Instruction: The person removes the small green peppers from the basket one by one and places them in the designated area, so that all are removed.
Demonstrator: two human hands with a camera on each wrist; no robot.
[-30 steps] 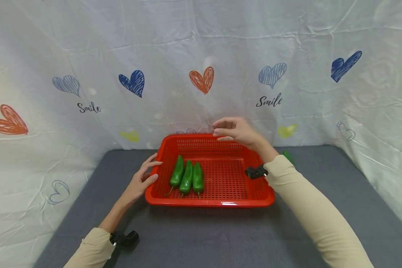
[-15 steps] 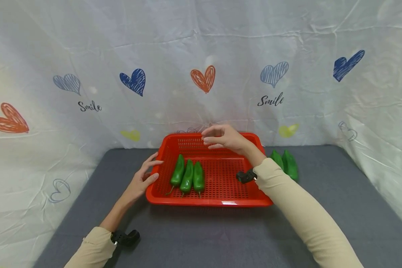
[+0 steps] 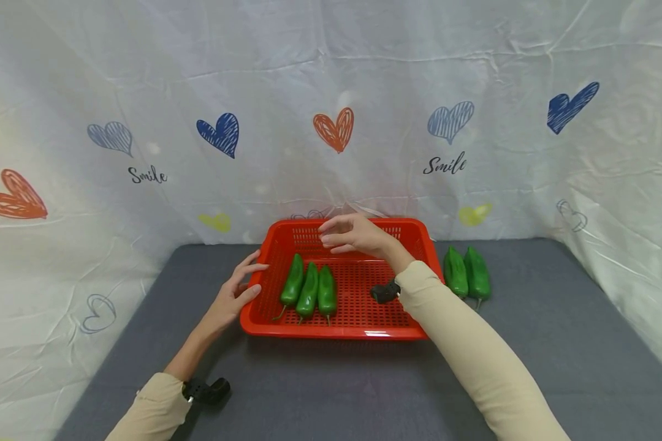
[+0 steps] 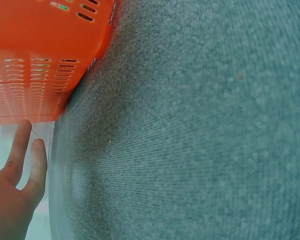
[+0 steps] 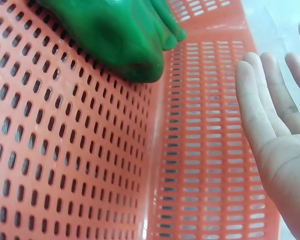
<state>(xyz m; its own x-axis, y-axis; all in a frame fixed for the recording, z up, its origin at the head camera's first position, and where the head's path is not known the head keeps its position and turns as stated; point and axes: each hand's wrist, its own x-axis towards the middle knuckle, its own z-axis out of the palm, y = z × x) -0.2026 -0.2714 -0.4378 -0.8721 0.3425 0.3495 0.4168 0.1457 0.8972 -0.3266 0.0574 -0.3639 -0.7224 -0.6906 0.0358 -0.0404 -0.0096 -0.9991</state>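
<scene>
A red perforated basket [image 3: 375, 331] stands on the table, with three green peppers [image 3: 307, 293] lying side by side in its left half. At the basket's left rim rests my left hand [image 3: 233, 294], fingers spread and fairly straight; in the left wrist view two fingers [image 4: 38, 167] show beside the slotted wall. Over the back part of the basket hovers my right hand [image 3: 355, 236], holding nothing, its fingers loosely bent. The right wrist view shows that hand [image 5: 284, 135] apart from the green peppers [image 5: 115, 42] below it.
Right of the basket, two more green peppers [image 3: 466, 274] lie on the grey tabletop [image 3: 320, 392]. A white curtain [image 3: 276, 73] with printed hearts hangs behind the table. Each wrist wears a black camera band.
My right hand has moved left and slightly down over the basket, uncovering the two peppers on the right. The left hand and the peppers in the basket stay put.
</scene>
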